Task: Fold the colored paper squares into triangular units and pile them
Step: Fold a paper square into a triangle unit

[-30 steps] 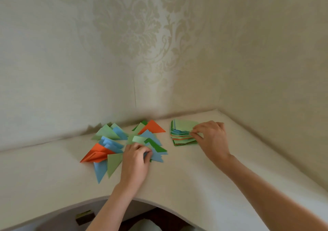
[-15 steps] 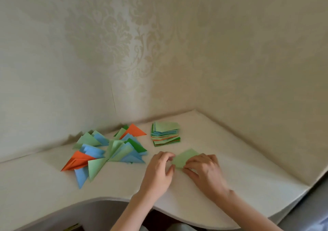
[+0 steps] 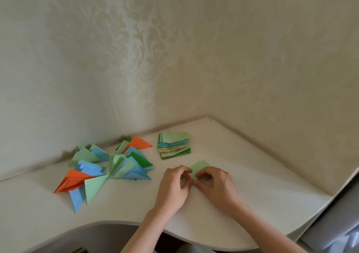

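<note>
Both hands, left (image 3: 172, 186) and right (image 3: 215, 184), pinch the green square (image 3: 200, 166): light, limp paper that looks best held at its corners.

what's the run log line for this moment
step: folding | left hand and right hand: pinch light green square | stack of squares: behind hands | folded triangles: piled left
</note>
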{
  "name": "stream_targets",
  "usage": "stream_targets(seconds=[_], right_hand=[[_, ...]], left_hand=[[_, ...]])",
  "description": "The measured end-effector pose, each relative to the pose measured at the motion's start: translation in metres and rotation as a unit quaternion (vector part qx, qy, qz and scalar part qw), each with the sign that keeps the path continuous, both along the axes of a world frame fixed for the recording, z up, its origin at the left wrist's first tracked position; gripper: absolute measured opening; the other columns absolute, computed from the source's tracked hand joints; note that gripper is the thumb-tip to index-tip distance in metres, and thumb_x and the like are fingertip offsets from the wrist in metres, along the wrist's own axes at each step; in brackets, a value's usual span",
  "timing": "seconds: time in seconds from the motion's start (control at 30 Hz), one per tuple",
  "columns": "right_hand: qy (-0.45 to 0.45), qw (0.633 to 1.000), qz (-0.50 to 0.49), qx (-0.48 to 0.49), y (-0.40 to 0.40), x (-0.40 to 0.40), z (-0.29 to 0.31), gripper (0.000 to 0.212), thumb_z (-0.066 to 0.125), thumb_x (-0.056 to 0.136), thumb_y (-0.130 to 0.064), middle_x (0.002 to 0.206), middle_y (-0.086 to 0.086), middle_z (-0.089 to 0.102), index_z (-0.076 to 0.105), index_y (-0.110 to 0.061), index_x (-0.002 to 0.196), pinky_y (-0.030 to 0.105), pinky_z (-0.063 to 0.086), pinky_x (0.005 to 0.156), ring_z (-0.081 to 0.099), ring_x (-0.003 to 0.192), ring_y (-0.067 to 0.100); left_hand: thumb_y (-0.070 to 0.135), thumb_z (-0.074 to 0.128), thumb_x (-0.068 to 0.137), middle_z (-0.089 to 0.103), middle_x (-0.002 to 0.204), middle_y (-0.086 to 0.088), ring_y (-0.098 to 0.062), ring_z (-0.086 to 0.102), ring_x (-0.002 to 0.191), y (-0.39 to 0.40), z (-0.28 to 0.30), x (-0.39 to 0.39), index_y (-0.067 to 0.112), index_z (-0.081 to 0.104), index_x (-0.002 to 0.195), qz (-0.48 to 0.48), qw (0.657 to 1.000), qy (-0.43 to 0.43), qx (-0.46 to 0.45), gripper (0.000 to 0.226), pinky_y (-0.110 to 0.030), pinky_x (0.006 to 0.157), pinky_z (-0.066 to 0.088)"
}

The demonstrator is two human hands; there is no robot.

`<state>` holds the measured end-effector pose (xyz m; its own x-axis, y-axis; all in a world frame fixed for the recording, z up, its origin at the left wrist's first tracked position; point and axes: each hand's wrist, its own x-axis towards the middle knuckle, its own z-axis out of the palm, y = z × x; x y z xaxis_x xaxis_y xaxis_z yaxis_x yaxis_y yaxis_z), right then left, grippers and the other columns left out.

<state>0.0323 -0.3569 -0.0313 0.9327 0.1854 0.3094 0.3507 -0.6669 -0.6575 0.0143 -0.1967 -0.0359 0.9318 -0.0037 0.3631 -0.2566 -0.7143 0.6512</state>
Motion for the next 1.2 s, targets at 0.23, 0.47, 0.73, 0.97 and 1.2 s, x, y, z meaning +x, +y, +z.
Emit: stream_targets(seconds=[0.23,0.47,0.73,0.97,1.2], right_hand=[[0.114,0.992,-0.047,0.034,0.008,0.012,0.006,0.023,0.084,0.062,-0.034,0.07,-0.016,0.064,0.064,-0.032,0.074,0.021,0.048,0.072,0.056,0.067,-0.003],[0.168,0.985,-0.026,0.016,0.008,0.019,0.013,0.024,0.08,0.066,-0.02,0.071,-0.016,0.062,0.065,-0.036,0.074,0.02,0.047,0.074,0.051,0.063,-0.002],[0.149,0.988,-0.024,-0.037,0.007,0.014,0.013,0.009,0.072,0.077,-0.039,0.078,-0.019,0.061,0.066,-0.037,0.083,0.014,0.042,0.075,0.053,0.075,-0.002],[0.097,0.987,-0.003,-0.125,0.008,0.007,0.012,0.016,0.05,0.094,-0.035,0.093,-0.009,0.058,0.063,-0.026,0.093,0.032,0.037,0.084,0.051,0.091,0.013],[0.095,0.988,0.067,-0.1,-0.005,0.005,0.021,0.017,0.059,0.09,-0.031,0.083,-0.013,0.055,0.055,-0.037,0.075,0.013,0.034,0.066,0.048,0.071,-0.003]], left_hand=[[0.015,0.079,0.072,0.064,0.078,0.012,-0.006,0.057,0.077,0.001,0.005,0.011,0.024,0.064,0.096,0.018,0.994,0.066,-0.086,0.029,-0.007,0.067,0.038],[0.002,0.075,0.072,0.068,0.079,0.007,-0.009,0.058,0.071,0.01,0.005,0.016,0.021,0.066,0.094,0.019,0.983,0.101,-0.15,0.03,-0.01,0.063,0.041],[0.001,0.065,0.077,0.068,0.09,0.014,-0.004,0.06,0.084,0.019,0.006,0.006,0.03,0.067,0.1,-0.029,0.985,0.1,-0.135,0.037,-0.014,0.076,0.047],[-0.005,0.059,0.071,0.06,0.11,0.022,0.003,0.049,0.108,0.026,0.008,-0.007,0.031,0.064,0.11,-0.06,0.993,0.045,-0.092,0.053,-0.009,0.092,0.036],[0.0,0.067,0.081,0.065,0.096,0.009,-0.011,0.057,0.097,0.02,0.005,-0.006,0.019,0.071,0.097,-0.057,0.996,0.002,-0.064,0.025,-0.028,0.088,0.047]])
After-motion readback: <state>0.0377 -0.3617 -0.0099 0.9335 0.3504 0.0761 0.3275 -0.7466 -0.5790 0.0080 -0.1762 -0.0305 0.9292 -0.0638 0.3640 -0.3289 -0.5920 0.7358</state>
